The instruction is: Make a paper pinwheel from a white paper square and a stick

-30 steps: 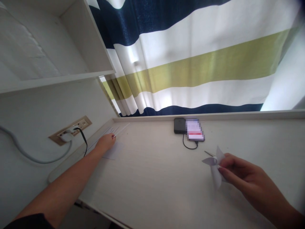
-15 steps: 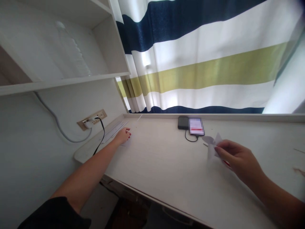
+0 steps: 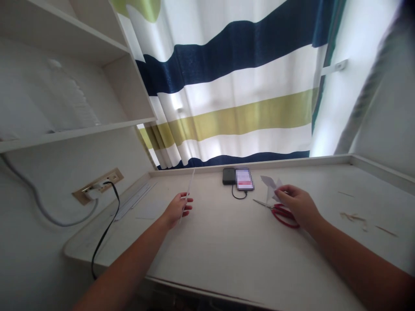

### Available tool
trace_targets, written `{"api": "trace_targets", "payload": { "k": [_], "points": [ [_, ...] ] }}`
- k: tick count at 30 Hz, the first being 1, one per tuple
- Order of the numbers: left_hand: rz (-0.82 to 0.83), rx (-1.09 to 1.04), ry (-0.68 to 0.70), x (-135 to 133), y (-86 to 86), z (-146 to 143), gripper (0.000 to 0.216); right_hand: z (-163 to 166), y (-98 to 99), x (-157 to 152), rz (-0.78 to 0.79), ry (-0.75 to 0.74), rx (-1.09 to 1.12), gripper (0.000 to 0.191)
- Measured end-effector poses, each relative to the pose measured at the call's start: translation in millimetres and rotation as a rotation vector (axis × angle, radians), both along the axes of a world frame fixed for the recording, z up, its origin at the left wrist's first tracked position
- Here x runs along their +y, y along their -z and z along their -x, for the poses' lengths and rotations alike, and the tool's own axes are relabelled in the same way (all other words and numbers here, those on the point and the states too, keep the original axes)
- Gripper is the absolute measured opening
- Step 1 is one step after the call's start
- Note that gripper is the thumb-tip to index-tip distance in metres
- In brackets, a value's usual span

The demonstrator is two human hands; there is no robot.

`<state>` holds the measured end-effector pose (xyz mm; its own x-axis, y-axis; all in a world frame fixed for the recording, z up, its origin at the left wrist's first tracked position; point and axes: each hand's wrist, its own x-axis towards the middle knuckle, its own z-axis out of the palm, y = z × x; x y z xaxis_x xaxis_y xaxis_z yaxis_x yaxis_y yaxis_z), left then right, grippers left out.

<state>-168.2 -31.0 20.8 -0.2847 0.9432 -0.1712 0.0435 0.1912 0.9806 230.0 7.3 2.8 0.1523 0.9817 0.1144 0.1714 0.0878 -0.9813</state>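
Note:
My left hand (image 3: 177, 211) is above the desk with its fingers closed around a thin white stick (image 3: 191, 181), which stands tilted, its upper end towards the curtain. In my right hand (image 3: 296, 198), thumb and fingers pinch a folded white paper piece (image 3: 270, 183) with pointed flaps, shaped somewhat like a pinwheel. Red-handled scissors (image 3: 285, 218) lie on the desk just below that hand, blades towards the left. A sheet of white paper (image 3: 149, 210) lies flat left of my left hand.
A black power bank (image 3: 228, 176) is cabled to a phone (image 3: 244, 179) at the desk's (image 3: 220, 246) back. Clear rulers (image 3: 132, 201) lie by the left wall. Brown scraps (image 3: 353, 217) are at right. A black cable (image 3: 108, 224) hangs from the wall socket (image 3: 97, 185).
My left hand has moved right from the paper at the left and now holds the white stick. The view has turned rightward, and the scissors show more fully under my right hand.

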Motion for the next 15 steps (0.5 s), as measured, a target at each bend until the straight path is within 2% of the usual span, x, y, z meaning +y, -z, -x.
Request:
{"api": "trace_targets", "payload": {
  "k": [6, 11, 15],
  "points": [
    [0.005, -0.272, -0.045, 24, 12.0, -16, 0.035, -6, 4.0, 6, -0.015, 0.063, -0.043, 0.027],
    [-0.035, -0.400, -0.055, 15, 23.0, -26, 0.035, -6, 7.0, 5, -0.043, 0.065, -0.152, 0.023],
    [-0.101, -0.471, -0.093, 7, 23.5, -24, 0.035, -11, 12.1, 4, -0.053, 0.069, -0.248, 0.024]
  ]
}}
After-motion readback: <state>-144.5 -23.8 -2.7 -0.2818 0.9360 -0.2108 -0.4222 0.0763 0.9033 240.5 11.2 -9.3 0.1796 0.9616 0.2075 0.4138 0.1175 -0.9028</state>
